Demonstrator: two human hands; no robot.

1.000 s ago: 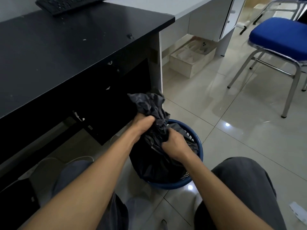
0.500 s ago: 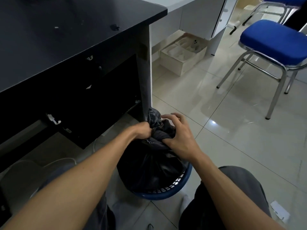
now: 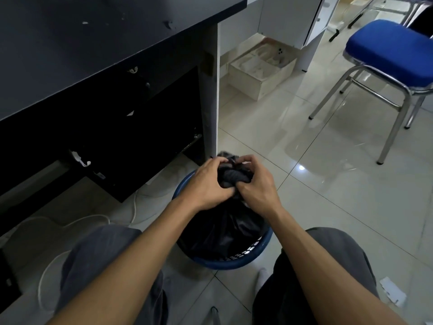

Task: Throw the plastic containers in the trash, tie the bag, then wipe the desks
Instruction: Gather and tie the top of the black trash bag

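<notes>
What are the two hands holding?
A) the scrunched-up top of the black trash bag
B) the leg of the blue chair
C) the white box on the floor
A: the left hand and the right hand both grip the bunched top of the black trash bag, which sits in the blue basket.

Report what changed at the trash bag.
The right hand rose from the side of the black bag to its neck, meeting the left hand; the loose top that stood up is now bunched low between them. Both hands kept gripping; the bag stayed in the blue bin.
</notes>
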